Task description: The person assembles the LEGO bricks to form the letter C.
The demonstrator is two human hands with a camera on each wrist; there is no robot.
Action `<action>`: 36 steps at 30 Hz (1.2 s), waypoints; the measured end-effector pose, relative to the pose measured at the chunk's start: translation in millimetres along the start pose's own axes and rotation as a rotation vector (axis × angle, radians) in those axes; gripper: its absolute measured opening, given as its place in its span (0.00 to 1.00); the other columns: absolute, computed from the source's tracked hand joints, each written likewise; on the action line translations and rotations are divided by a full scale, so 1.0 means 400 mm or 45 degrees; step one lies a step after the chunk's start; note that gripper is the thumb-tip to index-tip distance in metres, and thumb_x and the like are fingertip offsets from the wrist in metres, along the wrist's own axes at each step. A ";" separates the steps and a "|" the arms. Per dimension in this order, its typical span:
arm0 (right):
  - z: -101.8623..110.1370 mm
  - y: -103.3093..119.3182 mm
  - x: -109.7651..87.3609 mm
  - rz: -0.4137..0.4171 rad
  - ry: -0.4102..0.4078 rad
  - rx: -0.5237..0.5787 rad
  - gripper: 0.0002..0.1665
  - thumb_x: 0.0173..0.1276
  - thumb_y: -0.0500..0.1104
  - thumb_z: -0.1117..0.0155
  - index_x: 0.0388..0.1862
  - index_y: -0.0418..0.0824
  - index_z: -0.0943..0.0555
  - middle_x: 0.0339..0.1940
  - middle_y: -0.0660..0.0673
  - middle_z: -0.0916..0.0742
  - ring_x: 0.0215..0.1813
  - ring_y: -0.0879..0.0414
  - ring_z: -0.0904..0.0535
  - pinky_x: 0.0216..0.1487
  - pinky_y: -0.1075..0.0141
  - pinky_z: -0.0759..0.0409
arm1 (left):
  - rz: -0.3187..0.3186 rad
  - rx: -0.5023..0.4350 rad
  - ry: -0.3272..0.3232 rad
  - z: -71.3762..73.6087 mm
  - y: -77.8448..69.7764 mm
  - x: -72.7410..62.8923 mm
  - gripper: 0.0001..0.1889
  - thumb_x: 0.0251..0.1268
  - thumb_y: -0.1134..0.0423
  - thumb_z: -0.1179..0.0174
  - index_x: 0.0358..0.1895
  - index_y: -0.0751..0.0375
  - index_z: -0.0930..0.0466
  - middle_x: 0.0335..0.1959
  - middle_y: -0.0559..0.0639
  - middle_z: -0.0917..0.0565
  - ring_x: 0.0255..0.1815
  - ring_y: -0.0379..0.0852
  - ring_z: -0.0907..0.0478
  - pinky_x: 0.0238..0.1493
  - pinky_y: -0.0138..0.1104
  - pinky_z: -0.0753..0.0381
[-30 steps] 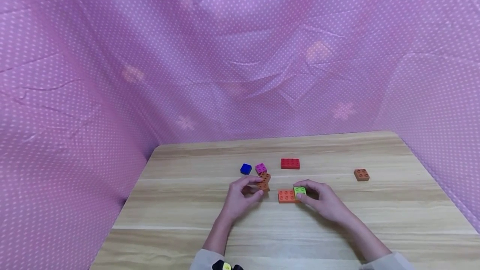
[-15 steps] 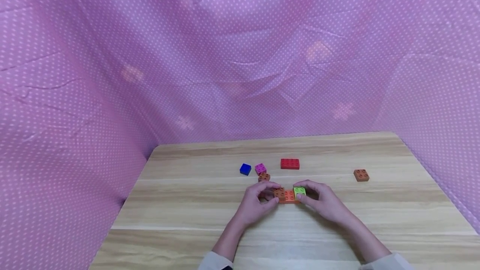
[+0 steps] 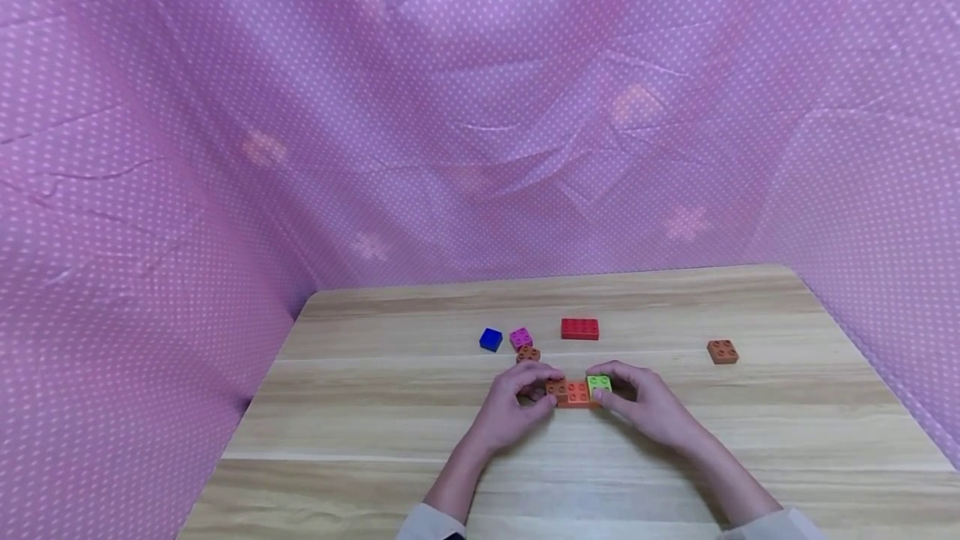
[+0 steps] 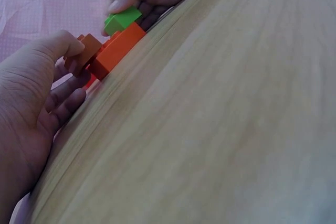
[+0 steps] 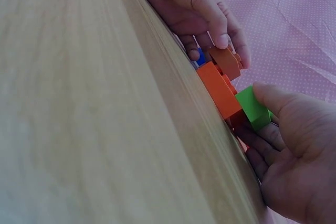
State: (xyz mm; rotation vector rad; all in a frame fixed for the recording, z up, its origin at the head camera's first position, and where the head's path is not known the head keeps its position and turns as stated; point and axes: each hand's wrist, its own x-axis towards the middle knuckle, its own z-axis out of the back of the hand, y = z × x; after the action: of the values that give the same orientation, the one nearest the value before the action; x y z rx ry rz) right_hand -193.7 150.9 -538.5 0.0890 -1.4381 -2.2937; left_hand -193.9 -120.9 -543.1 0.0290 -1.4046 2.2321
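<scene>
In the head view an orange brick (image 3: 577, 394) lies lengthwise on the wooden table between the two hands. My left hand (image 3: 506, 411) pinches a small brown brick (image 4: 85, 52) between thumb and fingers, at the left end of the orange one. Seen from the left wrist, that brown brick is tilted against the studded top. A lime green brick (image 3: 599, 383) sits on the orange brick's right end, pinched by my right hand (image 3: 648, 407). Fingers of both hands hide parts of the small bricks.
Behind the left hand lie another brown brick (image 3: 528, 354), a magenta brick (image 3: 521, 338) and a blue brick (image 3: 491, 340). A long red brick (image 3: 580, 329) lies farther back, and one more brown brick (image 3: 723, 352) is off to the right. Pink dotted cloth (image 3: 480, 148) surrounds the table.
My left hand has carried the brown brick rightward, from beside the other brown brick to the orange brick's left end. The right hand keeps its place on the green brick.
</scene>
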 end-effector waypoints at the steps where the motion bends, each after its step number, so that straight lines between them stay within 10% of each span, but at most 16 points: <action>1: 0.000 0.000 0.000 0.002 0.001 0.000 0.23 0.74 0.51 0.28 0.64 0.45 0.16 0.57 0.54 0.11 0.61 0.51 0.17 0.65 0.64 0.21 | 0.002 0.002 0.001 0.000 0.000 0.000 0.18 0.70 0.62 0.29 0.61 0.48 0.13 0.59 0.39 0.17 0.54 0.38 0.19 0.52 0.34 0.13; 36: -0.003 0.007 0.003 0.000 0.007 0.000 0.24 0.73 0.50 0.28 0.64 0.46 0.16 0.61 0.51 0.12 0.64 0.50 0.18 0.70 0.57 0.22 | 0.080 -0.026 0.050 0.010 -0.010 0.002 0.16 0.71 0.60 0.30 0.60 0.49 0.13 0.53 0.37 0.12 0.47 0.36 0.16 0.50 0.32 0.13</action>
State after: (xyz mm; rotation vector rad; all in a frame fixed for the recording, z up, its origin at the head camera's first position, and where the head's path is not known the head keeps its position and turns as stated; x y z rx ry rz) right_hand -193.5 148.3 -536.4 0.0951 -1.4358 -2.2912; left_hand -193.9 -122.6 -537.8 -0.0663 -1.4252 2.2568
